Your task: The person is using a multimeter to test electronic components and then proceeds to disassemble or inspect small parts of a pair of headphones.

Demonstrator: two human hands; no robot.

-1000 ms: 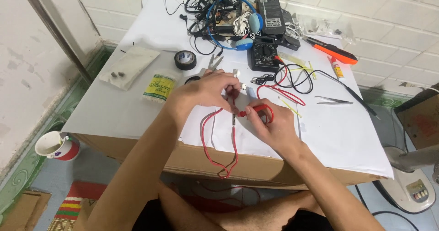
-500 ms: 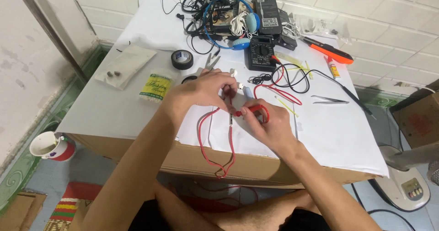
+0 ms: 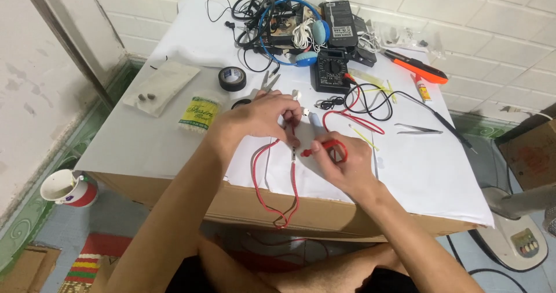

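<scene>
The left hand (image 3: 260, 119) pinched a thin red cable (image 3: 292, 180) that looped below; the right hand (image 3: 341, 162) gripped a red probe (image 3: 324, 147).

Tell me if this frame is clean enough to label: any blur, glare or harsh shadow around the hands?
Head view: light is soft and even, with no hard shadows on the white table cover. No glare. The left hand and right hand look slightly soft, and the red cable between them stays readable. Straight wall tiles show little distortion.
</scene>
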